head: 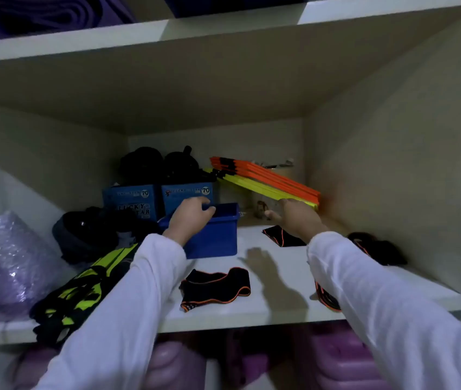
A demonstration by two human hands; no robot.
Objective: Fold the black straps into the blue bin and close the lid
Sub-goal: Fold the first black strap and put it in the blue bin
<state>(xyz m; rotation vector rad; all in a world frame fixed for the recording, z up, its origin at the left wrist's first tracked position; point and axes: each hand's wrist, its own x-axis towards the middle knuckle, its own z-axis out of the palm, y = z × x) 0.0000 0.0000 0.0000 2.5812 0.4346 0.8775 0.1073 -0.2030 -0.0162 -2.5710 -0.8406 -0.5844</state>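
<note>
A blue bin (215,235) stands open-topped on the white shelf (266,277); I see no lid on it. My left hand (190,218) grips the bin's near-left rim with curled fingers. My right hand (294,218) hovers to the bin's right, fingers relaxed, holding nothing. Black straps with orange edging lie loose: one (215,288) at the shelf front, one (282,236) just under my right hand, one (377,249) at the right, and another (326,298) partly hidden under my right sleeve.
Two blue boxes (161,199) stand behind the bin with black gear on top. Orange and yellow flat bars (266,181) lean at the back right. Black and yellow-green straps (83,288) and a purple bag (18,263) fill the left. The shelf wall rises on the right.
</note>
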